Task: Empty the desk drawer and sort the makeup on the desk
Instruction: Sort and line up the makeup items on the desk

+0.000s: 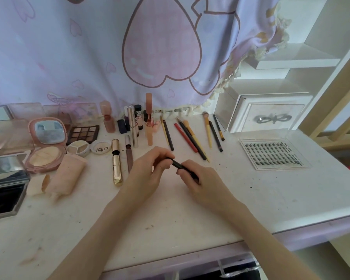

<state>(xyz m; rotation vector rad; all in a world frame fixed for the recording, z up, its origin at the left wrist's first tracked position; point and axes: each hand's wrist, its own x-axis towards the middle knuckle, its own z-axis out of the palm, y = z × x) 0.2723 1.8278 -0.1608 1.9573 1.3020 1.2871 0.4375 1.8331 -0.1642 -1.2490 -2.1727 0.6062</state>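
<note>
Black makeup pen (177,163), pinched by left hand (150,170), gripped in right hand (198,176)

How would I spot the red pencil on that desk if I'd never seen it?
Find the white desk and the row of pencils and brushes lying near its back edge, right of the standing bottles. The red pencil lies slanted among them, the only red one, beside a black pencil.
</note>
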